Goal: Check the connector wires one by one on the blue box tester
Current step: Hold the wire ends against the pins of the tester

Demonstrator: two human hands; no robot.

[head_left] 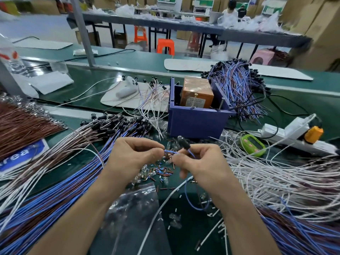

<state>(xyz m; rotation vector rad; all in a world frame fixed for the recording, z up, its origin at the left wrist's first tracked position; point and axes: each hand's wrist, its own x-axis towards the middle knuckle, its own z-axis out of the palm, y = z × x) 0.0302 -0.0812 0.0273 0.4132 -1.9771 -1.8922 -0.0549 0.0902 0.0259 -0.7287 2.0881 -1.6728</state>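
- Both hands met just in front of the blue box tester (195, 120). I had the left hand (136, 153) pinching one end of a single blue connector wire (170, 152) between thumb and forefinger. The right hand (198, 162) pinched the same wire just below its black connector (184, 142), which poked up above the fingers.
- I judged the short, taut hold was meant to let one end be steered to the box; the wire touched nothing on the tester yet.
- Inside the box sat an orange block (197, 92). Thin metal pins (221, 103) stood at its near wall, probably the contacts, though I could not be sure.
- Left of the box lay a fanned pile (114, 124) of blue and brown wires with black ends, likely the stock. Behind the box to the right was a second heap (237, 85); whether those had been checked I could not tell.
- Right of the box lay white wires (276, 172), a green handheld device (253, 145) and a power strip (294, 133).
- Between the hands and the box, cut scraps and tiny bulbs (158, 172) littered the counter (312, 107), and loose strands there could have snagged the wire.
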